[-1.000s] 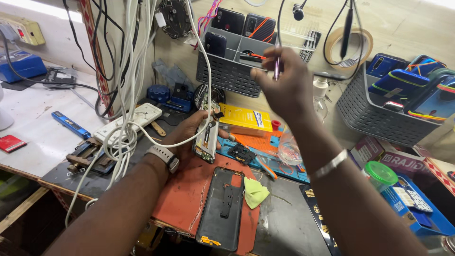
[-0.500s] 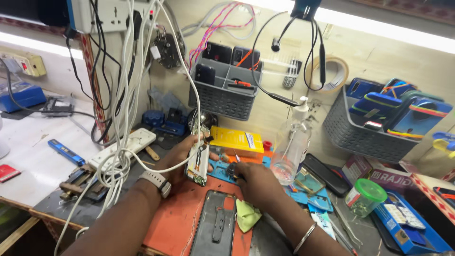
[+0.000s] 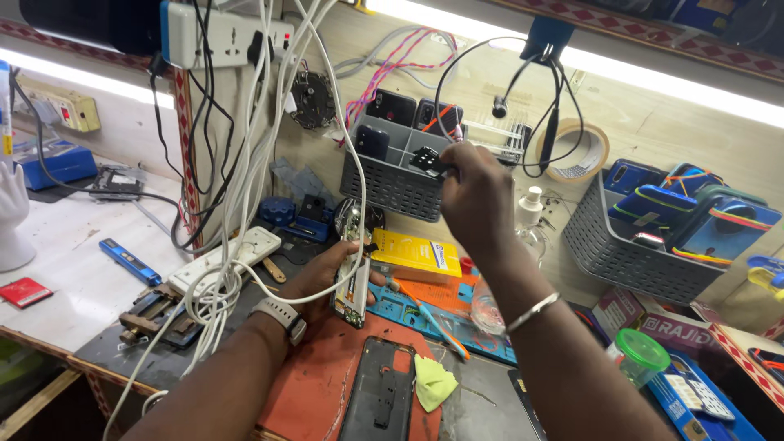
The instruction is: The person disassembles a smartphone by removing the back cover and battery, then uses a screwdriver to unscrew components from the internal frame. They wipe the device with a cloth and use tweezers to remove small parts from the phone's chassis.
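- At the far left edge of the frame we see a small flat red package [image 3: 24, 291] lying on the pale table [image 3: 73, 269], and above it a blue box [image 3: 57, 163].
- Slightly right of these, a blue pen-shaped tool [image 3: 129, 261] lies on the same surface, with a white power strip [image 3: 224, 260] beyond it under a bundle of white cables.
- In the centre, our left hand [image 3: 331, 273], a watch on its wrist, grips an opened phone body [image 3: 353, 278] standing on edge, fingers curled around its side; it stands at the top of the red mat [image 3: 322, 384].
- Below it a black phone back cover [image 3: 382, 396] lies flat on the mat, a folded yellow-green cloth [image 3: 433, 382] just beside it.
- Behind the phone body lies a flat yellow rectangular package [image 3: 416, 253].
- Above centre, our right hand [image 3: 478, 196] pinches a small black part [image 3: 428, 159] at the grey basket [image 3: 392, 184] on the wall.
- At the lower right stands a green-lidded clear jar [image 3: 637, 355], beside a reddish printed box [image 3: 653, 327].
- At the right, a second grey basket [image 3: 629, 253] holds phones in colourful cases.
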